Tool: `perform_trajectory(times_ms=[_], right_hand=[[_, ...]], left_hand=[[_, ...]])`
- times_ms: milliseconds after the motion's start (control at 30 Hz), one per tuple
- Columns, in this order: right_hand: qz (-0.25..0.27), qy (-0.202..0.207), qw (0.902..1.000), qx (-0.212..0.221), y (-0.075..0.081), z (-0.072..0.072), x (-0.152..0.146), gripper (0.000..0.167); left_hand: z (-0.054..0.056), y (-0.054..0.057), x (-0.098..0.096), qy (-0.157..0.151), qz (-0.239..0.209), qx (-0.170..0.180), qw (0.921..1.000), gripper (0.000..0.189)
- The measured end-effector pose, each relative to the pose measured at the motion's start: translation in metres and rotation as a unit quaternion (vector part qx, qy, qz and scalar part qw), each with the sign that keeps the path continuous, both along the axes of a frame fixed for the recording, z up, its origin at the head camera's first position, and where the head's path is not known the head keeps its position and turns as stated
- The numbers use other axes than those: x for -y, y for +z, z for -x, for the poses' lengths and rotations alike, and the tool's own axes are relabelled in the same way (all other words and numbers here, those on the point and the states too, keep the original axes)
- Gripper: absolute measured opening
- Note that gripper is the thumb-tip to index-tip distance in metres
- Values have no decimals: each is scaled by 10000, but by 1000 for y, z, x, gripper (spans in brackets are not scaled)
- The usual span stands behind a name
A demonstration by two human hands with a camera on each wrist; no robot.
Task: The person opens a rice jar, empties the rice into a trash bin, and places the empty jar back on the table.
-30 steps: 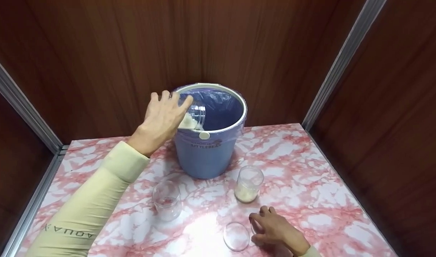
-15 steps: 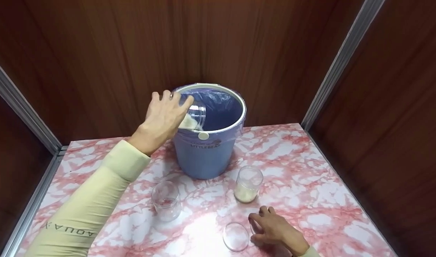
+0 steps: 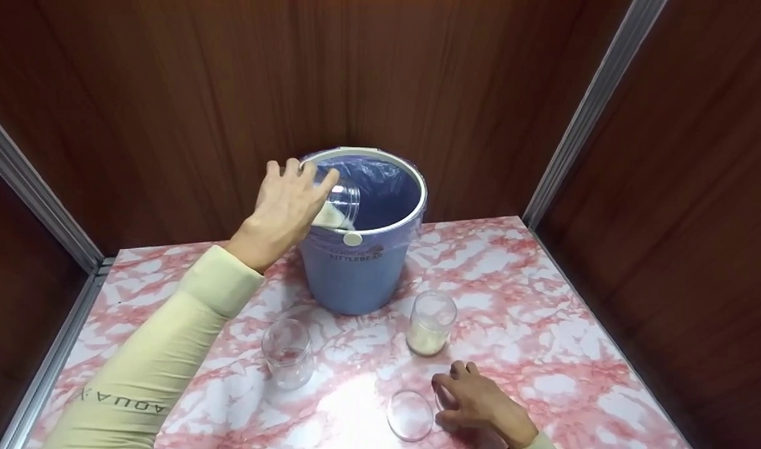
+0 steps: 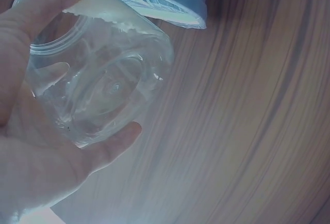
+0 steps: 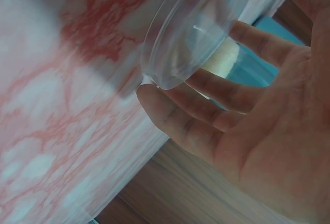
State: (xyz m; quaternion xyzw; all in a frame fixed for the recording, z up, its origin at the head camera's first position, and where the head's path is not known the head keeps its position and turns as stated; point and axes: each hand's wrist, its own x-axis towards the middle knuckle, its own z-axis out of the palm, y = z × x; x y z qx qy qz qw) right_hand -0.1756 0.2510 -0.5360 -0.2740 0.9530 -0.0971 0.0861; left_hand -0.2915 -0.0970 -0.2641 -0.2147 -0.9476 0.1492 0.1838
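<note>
My left hand [image 3: 285, 202] grips a clear plastic jar [image 3: 344, 198], tilted on its side with its mouth over the bin. Pale, fine-looking contents [image 3: 329, 216] lie along its lower side, and some reach the mouth. In the left wrist view the jar's base [image 4: 111, 87] faces the camera. The blue bin [image 3: 355, 280] has a white rim and a translucent liner. Low over the table, my right hand [image 3: 483, 402] holds a clear round lid [image 5: 198, 28] on edge between its fingers; the palm hides most of it in the head view.
A second clear lid [image 3: 410, 416] lies flat left of the right hand. Behind that hand stands a clear jar [image 3: 431, 324] with pale contents at its bottom. Another clear jar [image 3: 288, 355] stands at the left. Dark wooden panels [image 3: 380, 75] enclose the marbled table [image 3: 511, 274].
The pale contents inside the tilted jar have shifted slightly toward its mouth. Both hands keep nearly the same place, and the view has drifted a little.
</note>
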Motion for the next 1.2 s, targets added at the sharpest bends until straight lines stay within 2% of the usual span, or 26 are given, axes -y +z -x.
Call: perform_trajectory(times_ms=[167,333,533,733,933,1200], right_hand=[[-103,-66,9999,0,-1,0,2,57],[-192,-55,9997,-130,-2,0,2,57],[-60,-49,10000,11,-1,-1,3,56],[-98,-34,9999,-71,1,1,3,57],[2,18,10000,89,3,1,2,59],[-169,-104,9995,250,3,0,4,64]], left_hand=[[-1,0,0,-113,32,-197,9997,75],[-2,-1,-2,-137,25,-147,9998,78],[-3,0,-4,-137,103,-189,9997,77],[-3,2,-5,-85,247,-209,9994,79],[-2,3,-6,-55,321,-160,9993,80],[-2,2,-7,-187,389,-349,9985,72]])
